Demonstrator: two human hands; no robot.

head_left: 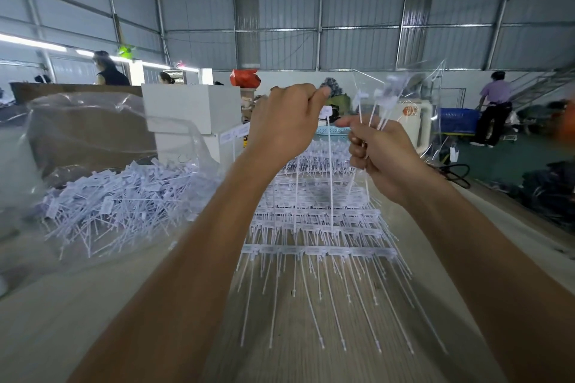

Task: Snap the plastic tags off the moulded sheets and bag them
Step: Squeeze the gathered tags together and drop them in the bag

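White moulded tag sheets [317,221] lie stacked down the middle of the wooden table [93,314], their long thin tails pointing toward me. My left hand [286,124] is raised above the stack and pinches a single white tag [329,165] by its head, the tail hanging straight down. To its right, my right hand [382,155] grips a bunch of loose tags [378,109], heads up and blurred. A clear plastic bag [102,140] at the left holds a large heap of separated tags [124,199].
A brown cardboard box [77,93] and a white cabinet [189,109] stand behind the bag. The table's right edge drops to a green floor with dark bundles [547,186]. People work in the background, one at far right [494,109].
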